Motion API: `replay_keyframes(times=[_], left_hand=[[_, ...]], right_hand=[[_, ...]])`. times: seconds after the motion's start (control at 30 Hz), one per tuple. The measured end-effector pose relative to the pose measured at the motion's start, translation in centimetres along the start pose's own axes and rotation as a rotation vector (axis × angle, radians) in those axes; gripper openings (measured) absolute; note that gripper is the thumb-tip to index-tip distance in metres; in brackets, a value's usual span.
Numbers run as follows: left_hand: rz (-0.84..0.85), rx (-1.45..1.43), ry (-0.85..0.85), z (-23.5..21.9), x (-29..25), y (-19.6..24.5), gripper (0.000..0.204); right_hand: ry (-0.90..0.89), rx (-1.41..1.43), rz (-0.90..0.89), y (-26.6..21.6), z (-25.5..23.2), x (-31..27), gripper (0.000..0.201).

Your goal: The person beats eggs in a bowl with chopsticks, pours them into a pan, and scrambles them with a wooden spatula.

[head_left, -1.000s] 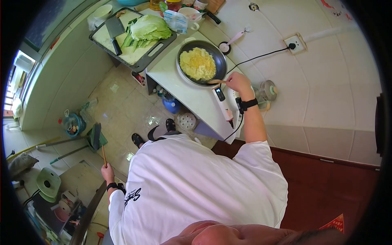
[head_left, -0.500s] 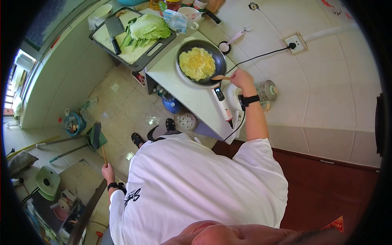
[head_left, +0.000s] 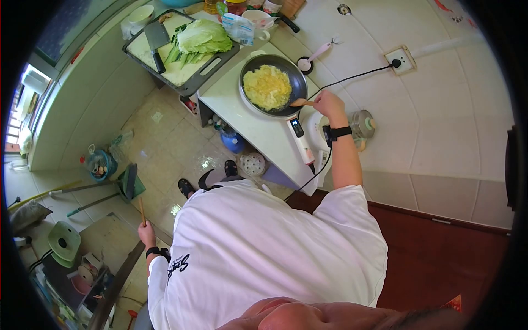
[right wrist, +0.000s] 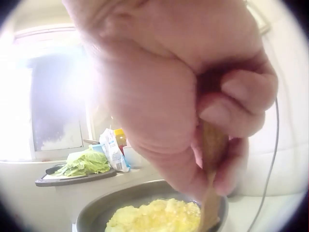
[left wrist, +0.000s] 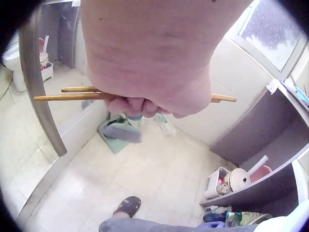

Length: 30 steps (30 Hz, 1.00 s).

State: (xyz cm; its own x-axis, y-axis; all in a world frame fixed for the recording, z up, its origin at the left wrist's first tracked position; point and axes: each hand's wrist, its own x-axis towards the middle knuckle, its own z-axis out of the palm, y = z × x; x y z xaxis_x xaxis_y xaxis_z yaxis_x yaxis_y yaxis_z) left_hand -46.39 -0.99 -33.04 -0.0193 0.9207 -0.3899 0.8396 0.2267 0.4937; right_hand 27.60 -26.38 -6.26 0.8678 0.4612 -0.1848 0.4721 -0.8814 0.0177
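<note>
The right hand [head_left: 331, 105] grips a wooden spatula [head_left: 300, 103] whose blade rests inside the dark pan [head_left: 301, 83], at the edge of the yellow egg [head_left: 266, 87]. In the right wrist view the fingers curl round the spatula handle [right wrist: 212, 145], and the egg [right wrist: 154, 216] lies just left of the blade. Away from the counter, low at the person's side, the left hand [head_left: 147, 235] holds chopsticks [head_left: 142, 212]. The left wrist view shows the chopsticks [left wrist: 72, 96] sticking out on both sides of the curled fingers.
A cutting board [head_left: 190, 87] with a cleaver [head_left: 156, 36] and cabbage [head_left: 202, 37] stands beside the pan. A black cord [head_left: 352, 75] runs from the wall socket behind the right hand. A dustpan [head_left: 135, 186] stands on the floor near the left hand.
The right hand has moved slightly to the right and up, and the spatula blade has shifted along the pan's near edge. The left hand still holds the chopsticks in nearly the same place.
</note>
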Motion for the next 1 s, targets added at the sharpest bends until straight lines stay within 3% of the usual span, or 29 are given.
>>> replay_keyframes(times=[0.07, 0.17, 0.23, 0.4, 0.47, 0.6, 0.67, 0.77, 0.83, 1.0], left_hand=[[0.035, 0.093, -0.008, -0.3, -0.4, 1.1, 0.039], [0.028, 0.053, -0.032, 0.0, 0.0, 1.2, 0.042], [0.044, 0.067, -0.019, -0.1, 0.4, 2.0, 0.043], [0.136, 0.135, 0.065, -1.1, 1.3, 5.8, 0.046], [0.195, 0.422, 0.033, -1.5, 1.9, 6.9, 0.046], [0.209, 0.308, 0.019, -1.3, 2.2, 6.6, 0.044], [0.228, 0.192, 0.069, -1.4, 1.6, 6.1, 0.039], [0.179, 0.165, 0.092, -0.7, 2.0, 3.2, 0.032], [0.115, 0.127, 0.044, -0.4, 2.7, 0.8, 0.030], [0.007, 0.042, 0.014, 0.5, 2.3, -2.2, 0.029]], right_hand=[[-0.053, -0.024, 0.023, 0.1, 0.9, 0.3, 0.014], [0.105, -0.046, 0.078, -0.4, 2.8, 2.8, 0.017], [0.268, 0.022, 0.000, -0.4, 3.4, 3.9, 0.016], [0.205, -0.085, -0.038, 1.0, 0.9, 3.3, 0.017], [0.164, -0.125, -0.040, 1.8, 0.0, 2.8, 0.018], [0.104, -0.196, 0.020, 1.9, 1.2, 4.1, 0.019], [0.098, -0.227, 0.061, 1.2, 2.3, 5.1, 0.019], [0.231, -0.136, 0.022, 0.2, 2.8, 6.3, 0.016], [0.388, -0.170, -0.116, -0.3, 2.4, 7.1, 0.016], [0.486, -0.283, -0.269, -1.7, 0.7, 8.2, 0.022]])
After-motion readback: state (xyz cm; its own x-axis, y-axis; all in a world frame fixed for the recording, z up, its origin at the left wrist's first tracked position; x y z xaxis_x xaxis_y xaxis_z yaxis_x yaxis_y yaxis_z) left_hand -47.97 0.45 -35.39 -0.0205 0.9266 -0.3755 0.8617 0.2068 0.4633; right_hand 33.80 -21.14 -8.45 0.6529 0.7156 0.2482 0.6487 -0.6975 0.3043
